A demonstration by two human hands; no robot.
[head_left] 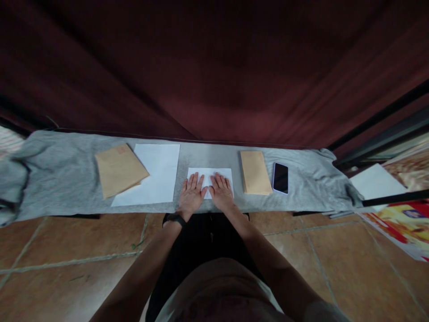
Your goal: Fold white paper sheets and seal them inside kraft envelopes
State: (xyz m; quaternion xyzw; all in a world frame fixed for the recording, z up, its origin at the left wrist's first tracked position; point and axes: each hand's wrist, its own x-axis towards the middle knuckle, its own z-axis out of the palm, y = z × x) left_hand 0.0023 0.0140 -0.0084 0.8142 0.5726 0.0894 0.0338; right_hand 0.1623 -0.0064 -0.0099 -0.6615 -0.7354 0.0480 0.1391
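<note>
My left hand (191,193) and my right hand (221,191) lie flat side by side, fingers stretched out, pressing on a folded white sheet of paper (210,174) on a grey cloth-covered table (60,179). A dark band sits on my left wrist. Left of the hands lies a larger white sheet (157,179) with a brown envelope (119,169) partly on top of it. To the right lies a stack of brown envelopes (255,172), then a dark phone (280,177).
A dark red curtain (214,67) hangs behind the table. Brown floor tiles (67,264) lie below. At the right are a black metal frame (385,134), a white sheet (377,182) and a colourful printed poster (405,223).
</note>
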